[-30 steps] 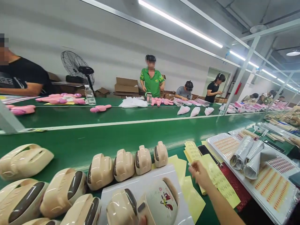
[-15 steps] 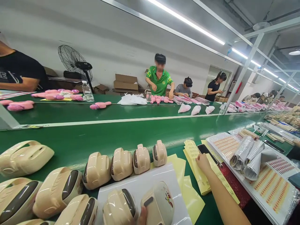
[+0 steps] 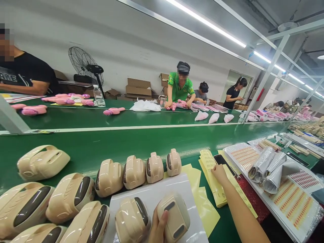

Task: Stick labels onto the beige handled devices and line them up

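- judging by the poses, in the middle of steadying a beige housing (image 3: 176,217) with the left hand (image 3: 157,226) while working at the yellow label sheets (image 3: 212,182) with the right hand (image 3: 219,172); probably getting a label loose, with none visibly free.
- on the left: closed around the side of the housing, thumb laid across the face with two dark slots (image 3: 169,206), apparently a secure hold.
- on the right: fingers curled in, tips down at the sheets, near a dark phone (image 3: 223,160); cannot tell whether pinching the paper or only pressing on it.
- held tilted over the white sheet (image 3: 162,189), just beside another housing (image 3: 129,221) standing there; cannot tell whether also resting on the sheet.
- as a judgement, calling next for lifting an edge cleanly with the fingertips, without dragging the sheets along, and for keeping the housing still with the slotted face exposed.
- compared with one second ago: lowered on the right onto the sheets, instead of raised above them with a small pale piece at the fingertips.
- turned on the left from the printed side to the slotted face, with more of the hand in sight.
- across the bench, with a co-worker in green (image 3: 181,88), bent over pink toys (image 3: 181,104) rather than upright.
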Motion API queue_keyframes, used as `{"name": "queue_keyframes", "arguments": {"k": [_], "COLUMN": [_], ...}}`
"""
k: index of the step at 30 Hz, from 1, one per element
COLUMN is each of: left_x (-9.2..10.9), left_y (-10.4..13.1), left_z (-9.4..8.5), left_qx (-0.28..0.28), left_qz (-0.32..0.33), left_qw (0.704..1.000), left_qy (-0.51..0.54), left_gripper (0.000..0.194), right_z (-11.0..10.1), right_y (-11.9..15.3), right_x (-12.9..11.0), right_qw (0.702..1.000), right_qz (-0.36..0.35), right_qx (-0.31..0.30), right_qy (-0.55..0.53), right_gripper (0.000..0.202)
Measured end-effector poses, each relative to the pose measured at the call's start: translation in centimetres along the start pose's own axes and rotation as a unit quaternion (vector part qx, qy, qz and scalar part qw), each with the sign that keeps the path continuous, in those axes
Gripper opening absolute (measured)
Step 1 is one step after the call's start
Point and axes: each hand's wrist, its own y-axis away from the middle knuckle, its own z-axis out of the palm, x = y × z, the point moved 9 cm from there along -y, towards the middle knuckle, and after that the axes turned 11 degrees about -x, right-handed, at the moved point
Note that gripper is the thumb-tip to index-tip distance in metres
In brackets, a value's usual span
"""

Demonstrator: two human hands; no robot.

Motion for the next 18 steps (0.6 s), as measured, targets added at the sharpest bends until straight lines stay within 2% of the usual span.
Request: {"name": "queue_keyframes", "arguments": {"k": [4,8,12,18], "left_x": [0.6,0.5,0.5,1.7], "left_y": [0.5,0.2,0.0,0.8], "left_z": [0.4,0.0,-0.3,0.7], "left_qx": [-0.019,0.009,0.026,0.019], "left_qz": [0.01,0.026,0.035,0.035], "left_qw": [1.0,1.0,0.999,0.999], "left_qy": [-0.01,-0.007,-0.012,-0.005], "left_gripper": [0.075,0.075,0.072,0.07], "right_z": [0.2,0.3,0.3,0.0], "right_y": [0.3,0.7,0.8,1.2], "right_x": [-0.3,-0.4,-0.2,-0.9], "right_qw": [1.0,1.0,0.998,0.991], "right_qz": [0.014,0.02,0.03,0.029], "right_qx": [-0.002,-0.017,-0.039,-0.063], "right_qy": [0.013,-0.001,-0.033,-0.117], "right_gripper": [0.025,0.026,0.024,0.018]}}
